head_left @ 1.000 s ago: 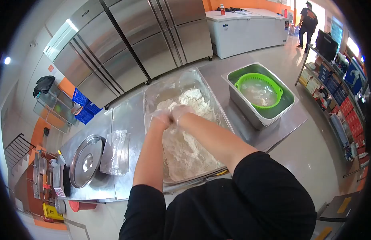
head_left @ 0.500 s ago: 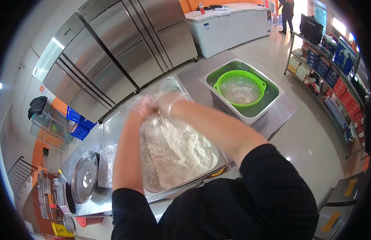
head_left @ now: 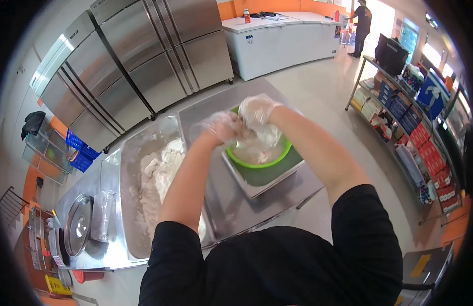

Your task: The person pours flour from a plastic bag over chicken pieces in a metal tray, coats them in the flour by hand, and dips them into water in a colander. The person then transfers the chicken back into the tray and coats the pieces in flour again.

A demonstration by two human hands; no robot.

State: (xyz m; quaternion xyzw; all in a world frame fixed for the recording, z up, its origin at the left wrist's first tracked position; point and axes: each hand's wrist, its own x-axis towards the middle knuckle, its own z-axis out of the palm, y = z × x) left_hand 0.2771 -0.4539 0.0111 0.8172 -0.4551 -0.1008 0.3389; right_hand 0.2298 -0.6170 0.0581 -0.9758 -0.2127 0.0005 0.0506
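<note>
Both my hands wear clear plastic gloves and are over a green colander [head_left: 260,166]. My left hand [head_left: 222,126] is above its left side, fingers curled inward. My right hand [head_left: 259,110] is close beside it at the far side, with fingers bent down. Something pale shows between them, too blurred and covered to name. The colander sits in a deep steel pan [head_left: 254,194] and holds cloudy liquid with pale pieces. To the left, a wide steel tray [head_left: 130,168] contains a heap of white flour [head_left: 157,171], partly hidden by my left forearm.
A round steel lid [head_left: 79,224] and a clear plastic bag [head_left: 104,217] lie on the steel table's left end. Steel refrigerators [head_left: 160,56] and a white chest freezer [head_left: 282,46] stand behind. Loaded shelves [head_left: 410,127] are at right; another person [head_left: 362,28] stands far back.
My hands have moved from above the flour tray to the right, over the green colander. The view has shifted, so the tray now appears further left.
</note>
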